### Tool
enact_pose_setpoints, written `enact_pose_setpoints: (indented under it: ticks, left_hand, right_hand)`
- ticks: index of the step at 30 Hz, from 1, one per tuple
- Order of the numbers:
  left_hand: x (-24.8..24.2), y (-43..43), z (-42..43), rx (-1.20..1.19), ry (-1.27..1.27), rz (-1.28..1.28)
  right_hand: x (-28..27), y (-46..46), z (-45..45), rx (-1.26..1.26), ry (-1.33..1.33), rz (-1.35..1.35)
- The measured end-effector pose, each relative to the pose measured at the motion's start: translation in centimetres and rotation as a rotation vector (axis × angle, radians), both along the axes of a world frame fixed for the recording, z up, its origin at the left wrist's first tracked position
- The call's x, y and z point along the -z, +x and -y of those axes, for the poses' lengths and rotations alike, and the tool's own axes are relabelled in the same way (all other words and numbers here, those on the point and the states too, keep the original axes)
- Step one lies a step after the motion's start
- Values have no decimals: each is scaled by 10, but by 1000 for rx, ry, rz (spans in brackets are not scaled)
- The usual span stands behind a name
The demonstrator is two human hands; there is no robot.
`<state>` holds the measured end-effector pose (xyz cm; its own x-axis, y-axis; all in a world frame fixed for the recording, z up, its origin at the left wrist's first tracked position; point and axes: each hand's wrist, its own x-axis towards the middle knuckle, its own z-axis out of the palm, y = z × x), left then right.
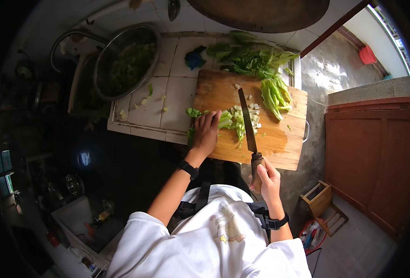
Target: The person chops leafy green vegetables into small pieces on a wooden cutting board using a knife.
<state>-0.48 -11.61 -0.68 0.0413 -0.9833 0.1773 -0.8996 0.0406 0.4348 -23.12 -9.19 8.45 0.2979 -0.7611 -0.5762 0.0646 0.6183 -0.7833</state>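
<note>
On a wooden cutting board, my left hand presses down on a bunch of leafy greens, its fingers curled over the leaves. My right hand grips the wooden handle of a kitchen knife. The dark blade points away from me, just right of the bunch. Chopped pale stem pieces and shredded leaf lie beside and under the blade. A loose lettuce-like leaf bunch rests at the board's right side. More whole leafy greens are heaped past its far edge.
A metal basin holding cut greens stands at the left of the tiled counter. Near the wall lies a crumpled dark blue item. A large wok-like pan hangs beyond. A wooden stool stands on the floor at right.
</note>
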Motion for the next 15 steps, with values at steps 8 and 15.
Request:
enact_pose_setpoints:
  ticks: [8, 15]
  left_hand:
    - [-5, -9, 2, -11, -45, 266]
    - [-18, -7, 2, -11, -4, -68]
  right_hand:
    - [5, 15, -7, -82, -29, -83]
    - [11, 18, -7, -123, 3, -159]
